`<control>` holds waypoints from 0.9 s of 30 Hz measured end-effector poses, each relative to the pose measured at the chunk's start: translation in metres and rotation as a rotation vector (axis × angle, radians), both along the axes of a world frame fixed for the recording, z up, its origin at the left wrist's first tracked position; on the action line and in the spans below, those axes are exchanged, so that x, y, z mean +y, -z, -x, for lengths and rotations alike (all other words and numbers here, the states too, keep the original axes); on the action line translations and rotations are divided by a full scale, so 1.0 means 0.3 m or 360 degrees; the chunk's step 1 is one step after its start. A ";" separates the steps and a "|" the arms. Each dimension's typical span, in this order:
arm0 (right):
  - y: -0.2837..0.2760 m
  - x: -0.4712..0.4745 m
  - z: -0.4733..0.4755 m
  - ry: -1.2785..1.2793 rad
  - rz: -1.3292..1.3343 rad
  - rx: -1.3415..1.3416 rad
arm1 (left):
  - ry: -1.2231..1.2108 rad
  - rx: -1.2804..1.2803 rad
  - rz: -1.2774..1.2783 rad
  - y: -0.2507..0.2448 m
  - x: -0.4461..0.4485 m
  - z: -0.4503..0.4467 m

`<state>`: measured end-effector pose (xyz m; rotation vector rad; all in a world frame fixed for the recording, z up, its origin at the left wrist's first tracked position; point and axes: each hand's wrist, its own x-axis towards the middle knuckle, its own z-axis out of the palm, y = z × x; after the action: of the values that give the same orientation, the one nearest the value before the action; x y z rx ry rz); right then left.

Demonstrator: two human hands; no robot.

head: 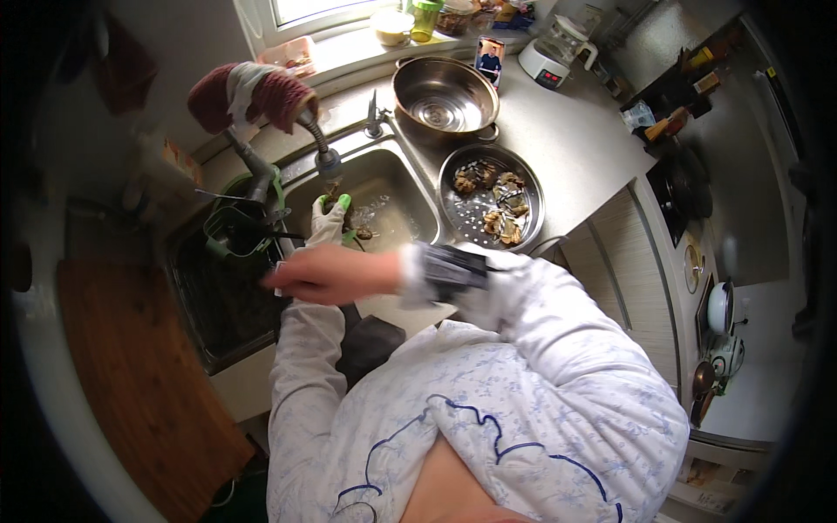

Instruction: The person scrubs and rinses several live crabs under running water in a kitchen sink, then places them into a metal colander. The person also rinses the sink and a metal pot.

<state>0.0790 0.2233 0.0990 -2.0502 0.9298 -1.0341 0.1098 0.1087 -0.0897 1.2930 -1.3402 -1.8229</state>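
Observation:
My left hand (329, 225), in a white glove with green fingertips, holds a small brown crab (332, 196) under the faucet head (329, 163) over the right sink basin (399, 196). My bare right hand (314, 274) is blurred and crosses above my left forearm; its fingers are closed around a small object by the divider, too blurred to name. Another brown crab (363, 233), partly hidden, lies in the basin. Several crabs bound with striped string (510, 195) rest on a perforated steel steamer tray (537, 219) at the right of the sink.
A deep steel pot (399, 108) stands behind the tray, near a propped phone (490, 62) and a glass kettle (556, 55). At left, a green plastic strainer basket (219, 238) sits over the dark left basin (209, 340). A wooden board (144, 366) lies further left.

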 end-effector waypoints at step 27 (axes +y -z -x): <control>0.170 1.397 1.243 0.1705 -0.0906 -0.0613 | -0.0549 -0.0472 -0.0109 -0.233 0.214 0.122</control>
<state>-0.2939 0.6424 0.0481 -0.7669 1.8848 -1.3735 0.0732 0.1730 -0.0200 1.7630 -1.1166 -1.4934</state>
